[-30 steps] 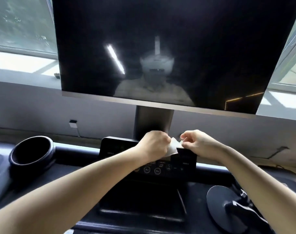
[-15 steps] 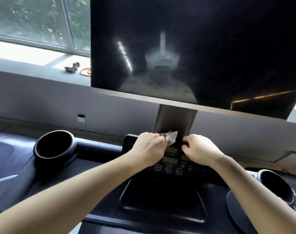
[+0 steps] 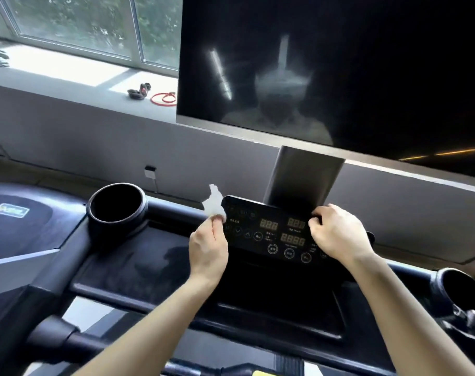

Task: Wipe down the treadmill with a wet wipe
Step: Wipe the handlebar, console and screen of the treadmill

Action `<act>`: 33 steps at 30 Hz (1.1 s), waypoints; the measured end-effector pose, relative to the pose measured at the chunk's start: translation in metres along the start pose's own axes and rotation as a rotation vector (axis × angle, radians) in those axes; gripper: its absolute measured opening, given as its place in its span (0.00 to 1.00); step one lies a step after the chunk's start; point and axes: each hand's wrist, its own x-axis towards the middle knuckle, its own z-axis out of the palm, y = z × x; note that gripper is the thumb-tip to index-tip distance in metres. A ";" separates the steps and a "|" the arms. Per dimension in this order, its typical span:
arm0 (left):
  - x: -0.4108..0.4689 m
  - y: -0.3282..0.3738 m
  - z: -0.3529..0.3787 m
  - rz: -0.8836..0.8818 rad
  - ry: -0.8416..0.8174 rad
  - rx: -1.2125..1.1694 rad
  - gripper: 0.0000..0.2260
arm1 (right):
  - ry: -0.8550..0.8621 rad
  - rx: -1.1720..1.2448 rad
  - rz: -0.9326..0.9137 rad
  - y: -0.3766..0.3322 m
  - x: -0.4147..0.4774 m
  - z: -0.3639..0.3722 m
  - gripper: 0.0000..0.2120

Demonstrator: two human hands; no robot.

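The treadmill's black control panel with red digit displays sits below a large dark screen. My left hand pinches a small white wet wipe by its lower end, at the panel's left edge; the wipe sticks upward, crumpled. My right hand hovers over or rests on the panel's right part with its fingers curled. Nothing shows in it.
A round black cup holder stands left of the panel, and another at the far right. A shallow black tray lies below the panel. On the windowsill behind lie a red cord and a small black object.
The wipe was held between both hands; now only my left hand holds it. My left hand has moved left to the panel's edge. The hands are apart and the view has turned left.
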 end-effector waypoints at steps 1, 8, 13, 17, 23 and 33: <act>-0.011 -0.004 0.001 -0.027 0.030 -0.024 0.15 | 0.025 0.008 0.007 -0.002 -0.003 0.004 0.13; -0.034 -0.019 0.002 -0.215 0.044 0.059 0.14 | 0.090 0.024 -0.042 0.006 -0.008 0.015 0.14; -0.039 0.005 0.023 -0.637 -0.039 -0.436 0.10 | 0.107 0.084 -0.164 0.019 -0.017 0.023 0.16; -0.044 0.045 0.045 -0.900 -0.056 -0.754 0.11 | 0.269 0.293 -0.221 0.037 -0.051 0.030 0.17; -0.072 0.057 0.044 -0.849 -0.517 -0.670 0.11 | 0.129 1.051 0.125 0.032 -0.120 0.053 0.13; -0.023 0.025 -0.006 -0.300 -0.542 0.251 0.08 | -0.574 1.776 0.555 -0.069 -0.086 0.097 0.10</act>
